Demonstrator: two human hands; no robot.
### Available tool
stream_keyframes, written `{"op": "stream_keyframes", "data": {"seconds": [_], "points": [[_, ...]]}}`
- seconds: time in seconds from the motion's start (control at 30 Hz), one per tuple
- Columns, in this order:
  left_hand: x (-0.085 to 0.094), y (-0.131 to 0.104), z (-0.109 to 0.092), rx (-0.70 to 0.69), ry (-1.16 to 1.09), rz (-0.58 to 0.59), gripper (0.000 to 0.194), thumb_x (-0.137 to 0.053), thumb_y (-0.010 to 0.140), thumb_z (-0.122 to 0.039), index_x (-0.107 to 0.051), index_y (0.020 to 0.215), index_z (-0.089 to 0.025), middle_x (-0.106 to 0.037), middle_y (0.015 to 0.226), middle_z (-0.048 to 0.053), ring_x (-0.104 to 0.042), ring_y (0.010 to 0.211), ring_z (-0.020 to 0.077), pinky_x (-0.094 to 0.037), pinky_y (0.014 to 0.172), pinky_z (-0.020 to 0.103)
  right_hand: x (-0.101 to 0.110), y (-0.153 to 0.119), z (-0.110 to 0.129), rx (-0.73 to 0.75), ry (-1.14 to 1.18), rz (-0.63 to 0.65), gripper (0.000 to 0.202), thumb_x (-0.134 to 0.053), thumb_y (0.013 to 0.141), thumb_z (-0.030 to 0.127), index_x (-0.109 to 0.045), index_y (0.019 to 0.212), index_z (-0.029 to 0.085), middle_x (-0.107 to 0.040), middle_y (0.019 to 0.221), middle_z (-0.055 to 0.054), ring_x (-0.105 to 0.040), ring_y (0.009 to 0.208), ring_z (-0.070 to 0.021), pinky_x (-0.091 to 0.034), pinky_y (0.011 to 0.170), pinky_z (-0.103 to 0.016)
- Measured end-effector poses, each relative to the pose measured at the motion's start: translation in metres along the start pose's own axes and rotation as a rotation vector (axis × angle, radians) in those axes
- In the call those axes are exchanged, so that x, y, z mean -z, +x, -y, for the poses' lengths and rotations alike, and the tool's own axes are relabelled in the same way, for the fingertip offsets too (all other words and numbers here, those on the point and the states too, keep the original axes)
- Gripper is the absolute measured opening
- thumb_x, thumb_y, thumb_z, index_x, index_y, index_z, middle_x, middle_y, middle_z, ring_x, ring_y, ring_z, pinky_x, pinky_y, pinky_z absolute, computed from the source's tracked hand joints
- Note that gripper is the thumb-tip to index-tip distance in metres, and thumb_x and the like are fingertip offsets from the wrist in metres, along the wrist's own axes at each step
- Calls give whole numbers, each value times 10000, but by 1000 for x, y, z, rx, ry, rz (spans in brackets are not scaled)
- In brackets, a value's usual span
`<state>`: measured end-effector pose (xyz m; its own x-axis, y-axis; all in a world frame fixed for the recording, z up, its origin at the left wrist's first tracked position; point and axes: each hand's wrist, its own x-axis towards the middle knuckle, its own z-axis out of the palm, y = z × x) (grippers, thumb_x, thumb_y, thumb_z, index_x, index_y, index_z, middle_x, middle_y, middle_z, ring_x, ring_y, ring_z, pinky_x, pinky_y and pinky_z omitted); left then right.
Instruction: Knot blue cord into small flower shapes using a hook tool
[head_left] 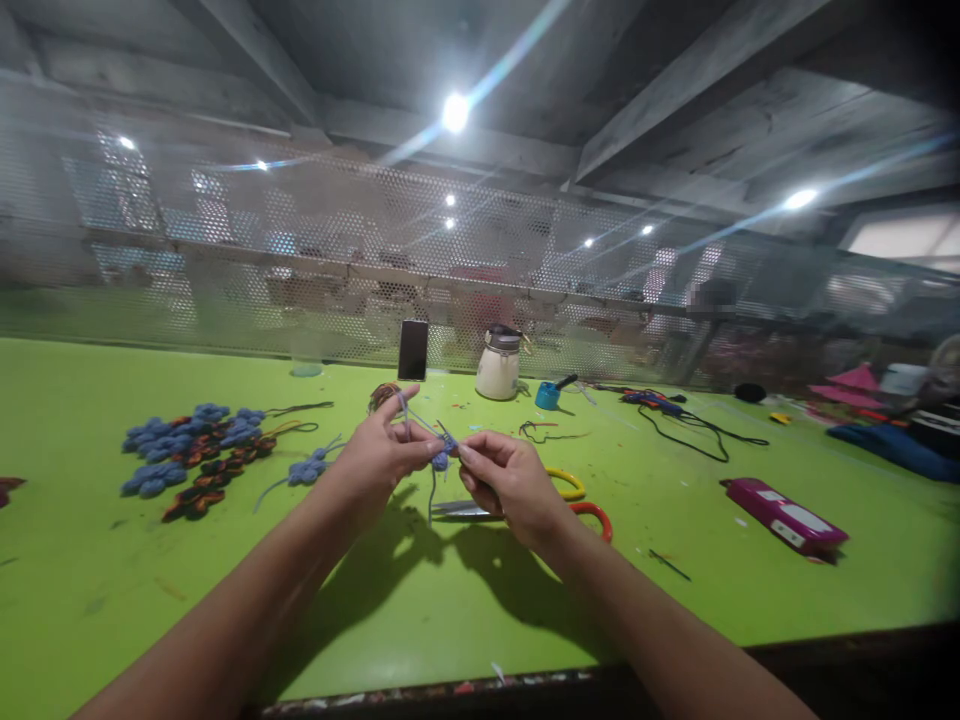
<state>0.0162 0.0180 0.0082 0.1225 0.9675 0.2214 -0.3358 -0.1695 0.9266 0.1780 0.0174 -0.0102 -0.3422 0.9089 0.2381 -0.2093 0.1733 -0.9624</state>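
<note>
My left hand (pixel 382 450) pinches a small blue crochet piece (pixel 440 461) between thumb and finger. A strand of blue yarn (pixel 421 418) runs over its raised index finger to the work, and a tail hangs below. My right hand (pixel 514 480) is closed at the other side of the piece, fingertips touching it; a thin crochet hook (pixel 444 431) seems to show at the stitches, its handle hidden in the fingers. Under the right hand lie scissors (pixel 592 515) with orange and yellow handles. Left of my hands rests a loose blue crochet flower (pixel 309 467).
Blue crochet flowers (pixel 154 440) and dark orange-brown ones (pixel 199 490) lie at the left of the green table (pixel 675 620). Toward the back stand a phone (pixel 412 350), a cream jug (pixel 498 368) and a blue pot (pixel 548 396). A magenta case (pixel 784 515) is at right.
</note>
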Motion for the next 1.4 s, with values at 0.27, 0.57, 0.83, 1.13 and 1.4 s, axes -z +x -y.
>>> {"op": "stream_keyframes", "data": {"seconds": [0.27,0.57,0.83,1.13,1.4], "points": [[-4,-4,-4,51,-42,20,915,-731,578,-22,-279,1373,-60,-606,580,-19,-550,544,103,-401,566,216,2,0,1,11,-55,13,292,-674,714,406,-588,779,134,-493,489,65,-313,336,-22,-204,334,-171],[-4,-2,3,-113,375,54,968,-682,627,-84,-166,1444,-138,-569,567,-40,-542,568,133,-426,597,259,6,2,3,-94,-153,44,307,-676,685,422,-556,707,141,-502,471,62,-324,327,-21,-187,330,-167],[-12,-6,16,-232,928,-54,839,-562,667,-36,-274,1423,-259,-557,559,-46,-510,523,140,-370,574,269,-2,6,-14,-200,-44,-60,256,-694,655,332,-512,663,151,-509,451,53,-353,324,-35,-207,323,-159],[-15,-2,11,-24,57,-136,960,-644,579,-17,-163,1409,-70,-563,565,-49,-539,531,122,-413,565,227,-14,1,-20,-33,259,-120,264,-712,680,317,-516,734,148,-535,537,49,-351,359,-23,-234,355,-156],[-11,-9,-6,100,-178,-42,947,-663,588,56,-176,1390,-72,-605,571,-36,-569,535,99,-427,554,178,-10,-1,-11,162,-10,-112,230,-661,750,351,-546,759,152,-524,523,46,-380,364,-42,-271,364,-183]]}}
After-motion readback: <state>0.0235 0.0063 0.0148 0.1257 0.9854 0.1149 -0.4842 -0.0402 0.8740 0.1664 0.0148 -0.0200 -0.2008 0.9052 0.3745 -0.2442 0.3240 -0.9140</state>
